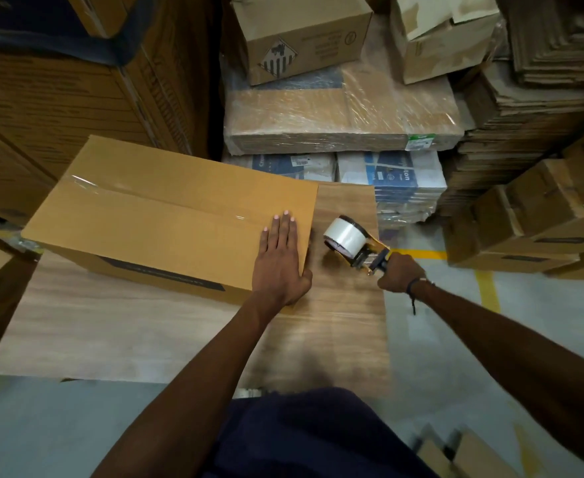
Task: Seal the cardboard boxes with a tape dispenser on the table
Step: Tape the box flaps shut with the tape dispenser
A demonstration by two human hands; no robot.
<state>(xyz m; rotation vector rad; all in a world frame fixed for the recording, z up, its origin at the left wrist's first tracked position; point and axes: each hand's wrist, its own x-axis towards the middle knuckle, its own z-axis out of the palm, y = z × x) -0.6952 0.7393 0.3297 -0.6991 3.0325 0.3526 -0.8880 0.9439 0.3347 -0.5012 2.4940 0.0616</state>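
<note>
The left hand [281, 260] lies flat on the near-right end of the cardboard box [169, 215] on the tabletop [118, 326]. The right hand [400, 273] grips the tape dispenser [350, 241] just right of the box, in line with its taped lengthwise seam.

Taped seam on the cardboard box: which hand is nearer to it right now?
Left. The left hand lies flat on the cardboard box, fingertips at the taped seam. The right hand is off the box, gripping the tape dispenser above the table.
</note>
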